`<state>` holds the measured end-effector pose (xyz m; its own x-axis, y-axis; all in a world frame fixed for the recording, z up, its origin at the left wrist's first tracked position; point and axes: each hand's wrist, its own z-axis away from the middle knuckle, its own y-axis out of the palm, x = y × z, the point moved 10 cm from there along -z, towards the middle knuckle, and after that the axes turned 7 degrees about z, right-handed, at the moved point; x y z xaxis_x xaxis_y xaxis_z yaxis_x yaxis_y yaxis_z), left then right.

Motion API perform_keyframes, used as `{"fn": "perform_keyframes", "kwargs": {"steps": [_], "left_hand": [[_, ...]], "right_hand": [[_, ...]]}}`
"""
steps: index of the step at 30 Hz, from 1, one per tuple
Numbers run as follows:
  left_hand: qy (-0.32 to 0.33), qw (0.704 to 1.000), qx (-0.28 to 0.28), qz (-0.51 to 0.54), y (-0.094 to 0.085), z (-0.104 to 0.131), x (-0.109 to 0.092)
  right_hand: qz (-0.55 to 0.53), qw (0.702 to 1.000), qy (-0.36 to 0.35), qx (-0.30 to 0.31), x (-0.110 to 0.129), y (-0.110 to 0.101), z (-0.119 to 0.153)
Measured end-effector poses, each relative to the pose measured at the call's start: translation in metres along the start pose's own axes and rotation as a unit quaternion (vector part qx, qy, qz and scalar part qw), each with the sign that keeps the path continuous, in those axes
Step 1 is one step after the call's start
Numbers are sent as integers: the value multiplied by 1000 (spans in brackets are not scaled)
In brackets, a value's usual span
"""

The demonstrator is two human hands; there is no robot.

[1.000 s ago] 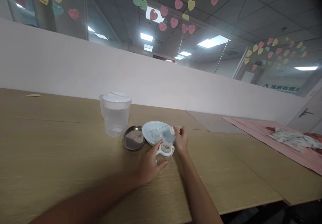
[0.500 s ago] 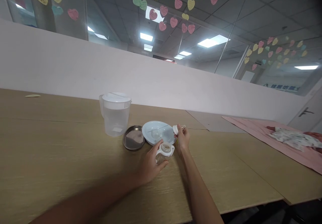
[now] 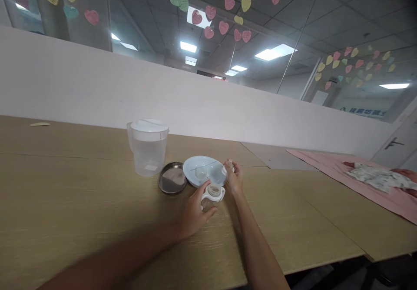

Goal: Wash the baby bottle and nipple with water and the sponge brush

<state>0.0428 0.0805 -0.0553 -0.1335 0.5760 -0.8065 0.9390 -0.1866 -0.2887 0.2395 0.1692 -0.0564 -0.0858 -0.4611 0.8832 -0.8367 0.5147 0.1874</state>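
Note:
My left hand (image 3: 193,211) is wrapped around a clear baby bottle (image 3: 212,199) with a white handled collar. The bottle's neck is uncovered and faces up. Between the fingers of my right hand (image 3: 235,178) is the bottle's teat top (image 3: 224,170), a white ring with a clear part, partly covered by the fingers. This hand is at the right rim of a pale blue plate (image 3: 192,161). A small clear dome-shaped cover (image 3: 201,172) and a thin stick-like item lie on the plate; the bottle is just in front of it.
Left of the plate is a round metal dish (image 3: 172,178), and behind it stands a lidded clear plastic jug (image 3: 149,151). A pink cloth (image 3: 329,164) with a doll-like figure in patterned clothing (image 3: 371,178) lies at the right. A low white wall (image 3: 195,107) backs the wooden table (image 3: 97,203).
My right hand has turned the teat top, so its clear part now points upward rather than sideways. My left hand keeps its hold on the bottle. The camera view has shifted slightly.

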Motion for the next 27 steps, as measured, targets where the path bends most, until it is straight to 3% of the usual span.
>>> {"fn": "perform_keyframes", "kwargs": {"steps": [7, 12, 15, 19, 27], "left_hand": [[7, 1000, -7, 6, -1, 1, 0], [-2, 1000, -4, 3, -1, 1, 2], [-2, 1000, -9, 5, -2, 1, 0], [-3, 1000, -5, -1, -2, 1, -2], [12, 1000, -12, -15, -2, 2, -2]], "right_hand": [[-44, 998, 45, -22, 0, -4, 2], [28, 998, 62, -10, 10, -4, 7], [130, 991, -7, 9, 32, -5, 10], [304, 945, -120, -3, 58, -10, 15], [415, 890, -181, 44, 50, 10, 19]]}}
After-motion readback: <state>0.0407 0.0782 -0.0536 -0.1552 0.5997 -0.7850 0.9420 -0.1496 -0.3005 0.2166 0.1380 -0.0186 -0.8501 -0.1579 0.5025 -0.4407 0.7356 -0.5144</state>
